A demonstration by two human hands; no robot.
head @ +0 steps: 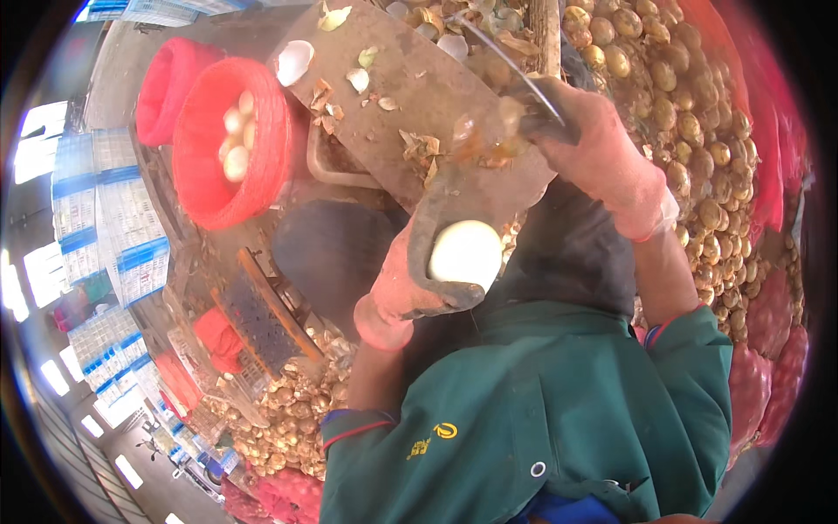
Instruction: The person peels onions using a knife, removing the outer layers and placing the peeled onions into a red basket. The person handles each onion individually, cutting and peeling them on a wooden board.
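Note:
My left hand (400,278), in a pink glove with a dark coated palm, cups a peeled white onion (466,257) in front of my lap. My right hand (605,154), gloved the same way, grips a knife (509,62) whose thin blade slants up and away to the left. Both hands are at the near end of a worn board (419,85). Dry brown skins (422,149) and pale peel pieces (358,80) are scattered on the board. A blurred scrap of peel shows beside the knife hand.
Left of the board, a red mesh-lined container (230,209) holds several peeled onions (236,164); another (163,92) stands behind. Unpeeled onions (664,75) are heaped on the right, others (281,419) at lower left. Filled red mesh sacks (746,393) lie at right. Crates (114,216) are stacked far left.

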